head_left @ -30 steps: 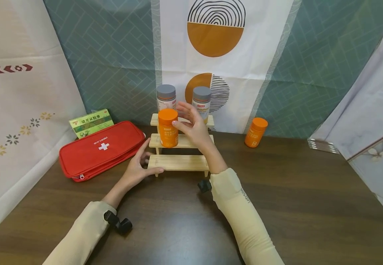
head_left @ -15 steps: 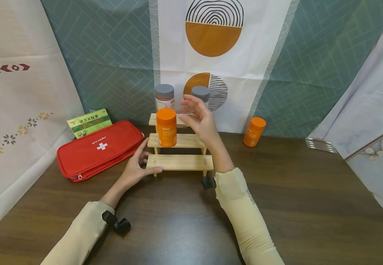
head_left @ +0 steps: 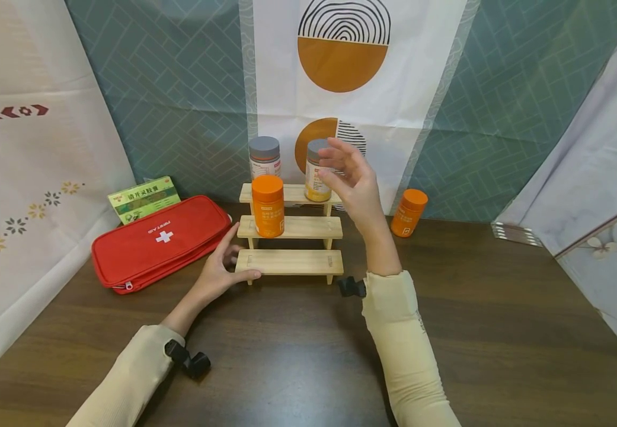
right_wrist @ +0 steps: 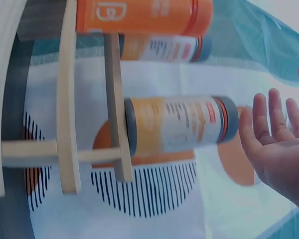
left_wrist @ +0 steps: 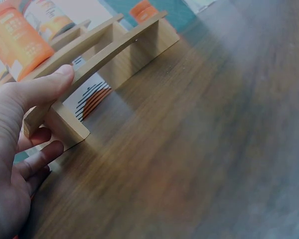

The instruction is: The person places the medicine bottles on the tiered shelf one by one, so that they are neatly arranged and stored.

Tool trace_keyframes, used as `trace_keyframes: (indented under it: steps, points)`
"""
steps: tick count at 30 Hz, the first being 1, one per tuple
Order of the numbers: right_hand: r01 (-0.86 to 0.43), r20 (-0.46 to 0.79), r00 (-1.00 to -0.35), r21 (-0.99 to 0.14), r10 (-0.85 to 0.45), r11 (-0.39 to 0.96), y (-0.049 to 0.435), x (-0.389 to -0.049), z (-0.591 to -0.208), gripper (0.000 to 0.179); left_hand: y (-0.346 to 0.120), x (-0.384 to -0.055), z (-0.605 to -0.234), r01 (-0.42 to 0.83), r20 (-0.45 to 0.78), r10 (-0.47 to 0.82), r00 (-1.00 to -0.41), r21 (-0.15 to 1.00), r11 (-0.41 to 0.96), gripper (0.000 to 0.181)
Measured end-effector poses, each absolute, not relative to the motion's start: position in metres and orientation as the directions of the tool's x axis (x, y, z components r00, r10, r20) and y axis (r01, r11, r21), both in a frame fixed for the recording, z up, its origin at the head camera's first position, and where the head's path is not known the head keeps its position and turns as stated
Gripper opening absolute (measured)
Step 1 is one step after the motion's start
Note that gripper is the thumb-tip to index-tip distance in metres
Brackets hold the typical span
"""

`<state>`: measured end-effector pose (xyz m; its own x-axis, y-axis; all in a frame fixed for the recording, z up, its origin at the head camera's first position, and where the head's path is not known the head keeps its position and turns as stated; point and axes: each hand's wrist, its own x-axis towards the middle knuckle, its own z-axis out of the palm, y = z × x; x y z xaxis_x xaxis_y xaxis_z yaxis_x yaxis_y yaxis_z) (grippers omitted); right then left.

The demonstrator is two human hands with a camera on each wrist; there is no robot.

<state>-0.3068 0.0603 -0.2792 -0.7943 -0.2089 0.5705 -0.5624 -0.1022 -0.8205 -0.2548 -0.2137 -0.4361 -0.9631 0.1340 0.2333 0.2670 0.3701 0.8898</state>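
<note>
A three-step wooden rack [head_left: 289,261] stands on the table. My left hand [head_left: 216,274] grips the left end of its lowest step; in the left wrist view the thumb [left_wrist: 60,79] lies on top and the other fingers come round the end. On the left of the middle step stands an upright orange bottle [head_left: 268,207]. Two grey-capped bottles stand on the top step, one left [head_left: 264,159] and one right [head_left: 316,179]. My right hand [head_left: 361,190] is raised at the rack's right side, fingers loosely bent around nothing, overlapping the right grey-capped bottle in the head view.
A second orange bottle [head_left: 409,213] stands on the table to the right of the rack. To the left lie a red first-aid pouch [head_left: 161,243] and, behind it, a green medicine box [head_left: 145,198]. Cloth backdrops [head_left: 180,77] enclose the back and sides.
My right hand has drawn away from the orange bottle on the middle step, moving right and slightly up. That bottle stays in place. The left hand keeps its grip on the rack.
</note>
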Motion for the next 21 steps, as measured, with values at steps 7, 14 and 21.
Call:
trace_keyframes:
  steps: [7, 14, 21]
  points:
    - [-0.553, 0.559, -0.818, -0.829, -0.135, -0.087, 0.079, -0.315, -0.281, 0.052, -0.214, -0.254, -0.437, 0.265, 0.233, 0.129, -0.964, 0.892, 0.366, 0.107]
    - [-0.548, 0.551, -0.834, -0.834, -0.031, -0.062, 0.101, -0.319, -0.282, 0.048, -0.214, -0.254, -0.436, 0.263, 0.231, 0.129, -0.964, 0.891, 0.37, 0.107]
    - [-0.523, 0.519, -0.851, -0.851, 0.076, -0.046, 0.121, -0.321, -0.282, 0.046, -0.213, -0.254, -0.435, 0.249, 0.217, 0.125, -0.968, 0.893, 0.374, 0.107]
